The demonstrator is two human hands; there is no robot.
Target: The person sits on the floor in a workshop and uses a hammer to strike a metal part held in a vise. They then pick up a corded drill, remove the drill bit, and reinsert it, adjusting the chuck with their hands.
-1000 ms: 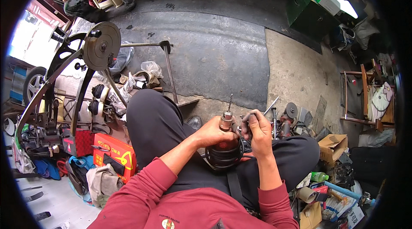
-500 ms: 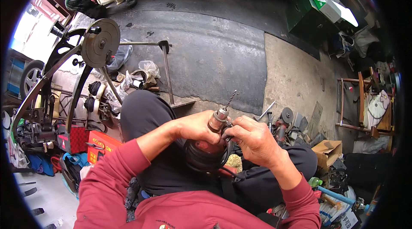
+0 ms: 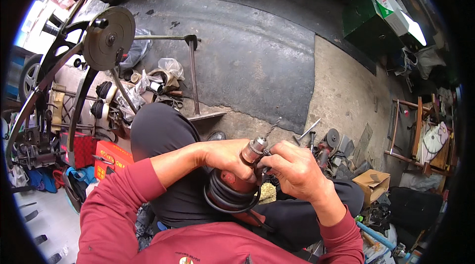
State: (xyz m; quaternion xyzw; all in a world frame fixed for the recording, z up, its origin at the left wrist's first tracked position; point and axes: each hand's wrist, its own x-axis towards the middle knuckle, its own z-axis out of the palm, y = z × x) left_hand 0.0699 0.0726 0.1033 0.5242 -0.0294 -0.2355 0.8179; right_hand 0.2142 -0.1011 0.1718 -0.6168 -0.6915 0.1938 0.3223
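A red electric drill (image 3: 228,179) is held over my lap, its chuck (image 3: 254,150) and twist drill bit (image 3: 274,125) tilted away and to the right. My left hand (image 3: 225,157) is wrapped round the drill just behind the chuck. A black cord (image 3: 222,198) is wound in loops round the drill's body. At the chuck's right side, my right hand (image 3: 297,170) is closed on a small dark tool that looks like a chuck key (image 3: 266,153). The fingers hide most of it. The chuck's toothed ring shows next to it.
A black hand-cranked machine with a large wheel (image 3: 109,38) stands at the left. An angle grinder (image 3: 330,139) and scattered tools lie right of my knees, near an open cardboard box (image 3: 372,184). A wooden folding chair (image 3: 420,135) is farther right. Another person sits at the far left.
The drill and both hands sit a little lower in the view, and the drill leans more to the right. More of its body and cord shows. The surroundings have shifted upward with my head.
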